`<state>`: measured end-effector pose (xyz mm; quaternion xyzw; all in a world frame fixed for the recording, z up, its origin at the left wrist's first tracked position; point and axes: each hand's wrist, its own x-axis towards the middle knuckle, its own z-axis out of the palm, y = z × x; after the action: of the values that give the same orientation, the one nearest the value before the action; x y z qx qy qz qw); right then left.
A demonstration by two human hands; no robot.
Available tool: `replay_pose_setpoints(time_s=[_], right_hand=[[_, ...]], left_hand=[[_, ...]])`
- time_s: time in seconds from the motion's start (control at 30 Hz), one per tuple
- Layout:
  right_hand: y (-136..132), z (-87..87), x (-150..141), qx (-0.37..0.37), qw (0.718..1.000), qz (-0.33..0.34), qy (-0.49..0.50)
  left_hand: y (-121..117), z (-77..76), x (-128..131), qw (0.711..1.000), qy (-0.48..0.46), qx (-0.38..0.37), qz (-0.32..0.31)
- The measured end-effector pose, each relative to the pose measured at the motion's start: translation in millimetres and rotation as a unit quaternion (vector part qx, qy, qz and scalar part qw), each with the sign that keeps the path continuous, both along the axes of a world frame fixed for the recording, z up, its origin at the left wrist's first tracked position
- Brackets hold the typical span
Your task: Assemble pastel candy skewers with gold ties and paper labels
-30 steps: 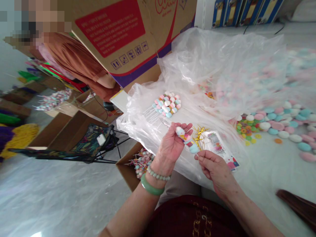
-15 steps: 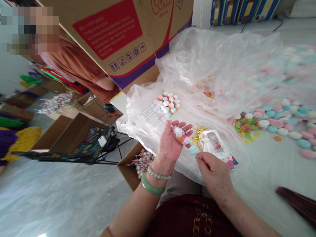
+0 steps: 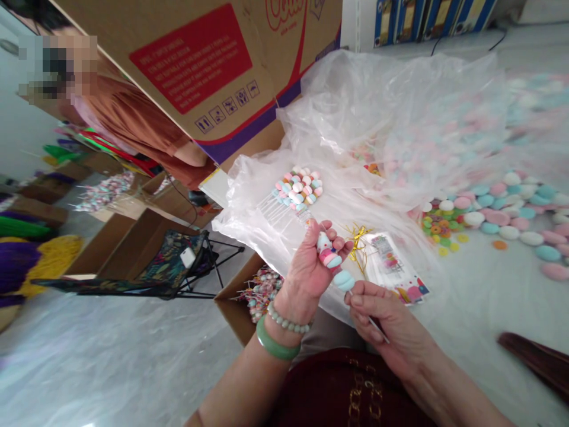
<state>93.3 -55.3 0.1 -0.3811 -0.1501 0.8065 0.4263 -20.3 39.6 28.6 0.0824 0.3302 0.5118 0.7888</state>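
Blue sweet (image 3: 344,280) has parted from the sweets (image 3: 328,254) clasped in the left hand (image 3: 309,264); right hand (image 3: 382,314) pinches its stick (image 3: 371,320); many loose sweets (image 3: 489,225) remain.

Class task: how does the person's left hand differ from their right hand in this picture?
The left hand wears a green bangle and a beaded bracelet; the right hand wears neither. The left hand cradles a pastel candy stack; the right hand pinches a stick bearing a pale blue candy. Both are bare.
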Motion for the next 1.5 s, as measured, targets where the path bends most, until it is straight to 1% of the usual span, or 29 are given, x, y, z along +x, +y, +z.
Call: replay_pose_setpoints(time_s=[0.07, 0.1, 0.13, 0.2, 0.23, 0.27, 0.3, 0.33, 0.37, 0.47, 0.53, 0.67, 0.7, 0.73, 0.83, 0.87, 0.9, 0.97, 1.07, 1.13, 1.17, 1.2, 1.23, 1.27, 1.33, 1.37, 1.4, 1.43, 1.5], right_hand=[[-0.6, 0.9, -0.3, 0.042, 0.991, -0.015, -0.127], [-1.1, 1.0, -0.2, 0.077, 0.974, -0.019, -0.211], [-1.8, 0.8, -0.1, 0.117, 0.947, -0.022, -0.3], [-4.0, -0.7, -0.2, 0.196, 0.865, -0.03, -0.461], [-5.4, -1.8, -0.4, 0.225, 0.823, -0.037, -0.521], [-6.7, -2.8, -0.9, 0.243, 0.787, -0.045, -0.565], [-7.9, -3.7, -1.3, 0.254, 0.763, -0.05, -0.593], [-8.6, -4.3, -1.8, 0.258, 0.749, -0.053, -0.608], [-8.9, -4.6, -2.2, 0.257, 0.746, -0.053, -0.612], [-7.3, -3.9, -2.9, 0.246, 0.764, -0.049, -0.595], [-5.5, -3.4, -3.5, 0.245, 0.771, -0.049, -0.586], [-3.4, -5.4, -3.4, 0.242, 0.761, -0.064, -0.599], [-3.0, -6.5, -2.6, 0.24, 0.764, -0.067, -0.596], [-2.5, -7.6, -1.6, 0.238, 0.772, -0.067, -0.585], [-0.9, -10.4, 2.2, 0.23, 0.816, -0.04, -0.529], [-0.5, -11.1, 3.2, 0.228, 0.825, -0.029, -0.516], [-0.3, -11.6, 3.9, 0.228, 0.828, -0.02, -0.511], [-0.3, -12.0, 4.1, 0.236, 0.819, -0.011, -0.524], [-1.1, -10.9, 2.3, 0.252, 0.796, -0.01, -0.55], [-1.3, -9.4, 0.9, 0.252, 0.794, -0.016, -0.553], [-1.0, -8.9, 0.3, 0.246, 0.801, -0.02, -0.546], [-0.4, -8.5, -0.1, 0.233, 0.815, -0.025, -0.529], [0.5, -8.5, -0.5, 0.215, 0.838, -0.032, -0.5], [1.6, -8.8, -0.8, 0.189, 0.867, -0.041, -0.459], [3.9, -10.3, -1.1, 0.124, 0.927, -0.06, -0.349], [5.0, -11.2, -1.0, 0.092, 0.948, -0.074, -0.296], [5.8, -12.3, -0.8, 0.065, 0.961, -0.09, -0.255], [6.3, -13.5, -0.4, 0.045, 0.967, -0.107, -0.228], [6.3, -16.1, 0.8, 0.036, 0.967, -0.13, -0.216]], left_hand=[[0.1, -0.4, -0.5, 1.0, 0.002, -0.002, 0.008], [0.5, -0.8, -0.8, 1.0, 0.003, -0.002, 0.016], [0.9, -1.2, -1.1, 1.0, 0.005, -0.002, 0.024], [1.6, -1.8, -1.3, 0.999, 0.007, -0.004, 0.038], [1.8, -2.0, -1.2, 0.999, 0.006, -0.005, 0.043], [1.9, -2.2, -0.9, 0.999, 0.006, -0.006, 0.046], [1.9, -2.2, -0.7, 0.999, 0.005, -0.006, 0.049], [1.9, -2.2, -0.4, 0.999, 0.007, -0.005, 0.053], [1.7, -2.1, -0.1, 0.998, 0.01, -0.003, 0.056], [-0.4, -2.2, 1.7, 0.997, 0.036, 0.016, 0.06], [-3.8, -3.3, 4.1, 0.997, 0.058, 0.036, 0.044], [-11.9, -7.7, 10.2, 0.994, 0.084, 0.071, 0.004], [-13.1, -9.0, 11.2, 0.994, 0.086, 0.073, 0.0], [-13.6, -10.1, 11.8, 0.994, 0.085, 0.071, -0.003], [-11.9, -12.2, 10.9, 0.996, 0.079, 0.035, 0.002], [-10.8, -12.5, 10.0, 0.997, 0.078, 0.022, 0.009], [-9.8, -12.6, 9.2, 0.997, 0.079, 0.012, 0.014], [-8.9, -12.5, 8.1, 0.996, 0.082, 0.007, 0.017], [-11.3, -12.0, 9.6, 0.995, 0.094, 0.032, 0.017], [-14.7, -11.9, 12.6, 0.992, 0.111, 0.052, 0.018], [-16.7, -12.1, 14.5, 0.991, 0.121, 0.058, 0.016], [-18.6, -12.5, 16.4, 0.99, 0.129, 0.061, 0.012], [-20.5, -13.2, 18.3, 0.989, 0.135, 0.06, 0.005], [-22.1, -14.2, 20.0, 0.989, 0.134, 0.058, -0.005], [-24.1, -16.6, 22.2, 0.992, 0.118, 0.047, -0.025], [-24.5, -17.9, 22.6, 0.993, 0.105, 0.039, -0.034], [-24.3, -19.3, 22.4, 0.994, 0.092, 0.03, -0.042], [-23.6, -20.6, 21.8, 0.995, 0.08, 0.02, -0.051], [-21.2, -23.1, 19.3, 0.996, 0.061, 0.006, -0.072]])
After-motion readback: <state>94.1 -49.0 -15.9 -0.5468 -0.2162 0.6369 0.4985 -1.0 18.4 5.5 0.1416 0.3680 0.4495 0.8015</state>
